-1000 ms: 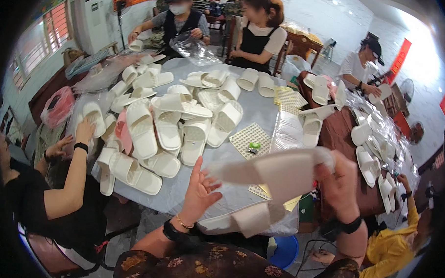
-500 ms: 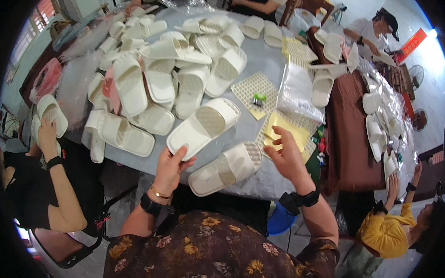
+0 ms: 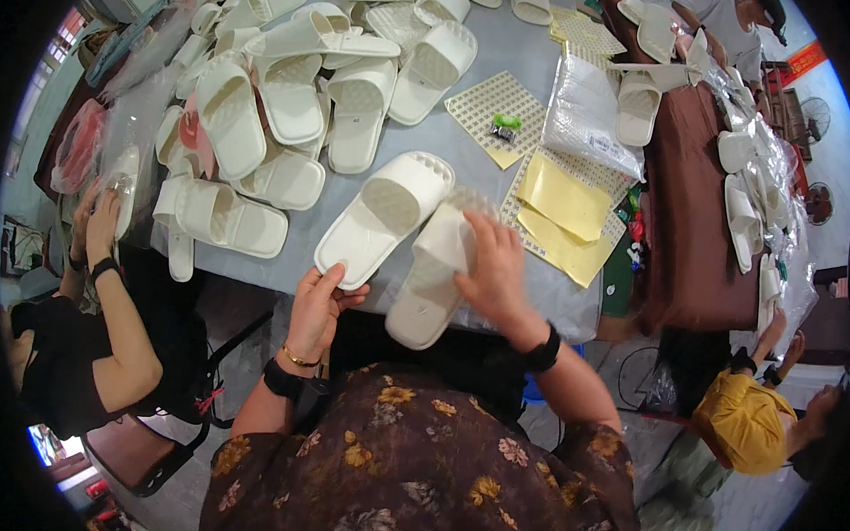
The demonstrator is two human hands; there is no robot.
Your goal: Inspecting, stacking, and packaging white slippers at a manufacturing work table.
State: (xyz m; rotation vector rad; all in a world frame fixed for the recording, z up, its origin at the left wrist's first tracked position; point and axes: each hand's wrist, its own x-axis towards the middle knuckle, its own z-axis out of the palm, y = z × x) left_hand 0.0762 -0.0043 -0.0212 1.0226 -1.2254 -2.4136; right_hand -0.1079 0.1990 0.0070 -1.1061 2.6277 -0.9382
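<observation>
You are seated in a small footwear packing workshop. The grey worktable point(image 3: 506, 100) is heaped with identical white slippers point(image 3: 262, 101) across the upper left of the frame, with perforated sticker sheets point(image 3: 491, 104), yellow backing papers point(image 3: 563, 195) and a stack of clear plastic bags point(image 3: 589, 112) at upper centre-right. A second, brown-covered table point(image 3: 694, 209) at right carries more slippers. Other workers sit at the left and lower right edges.
</observation>
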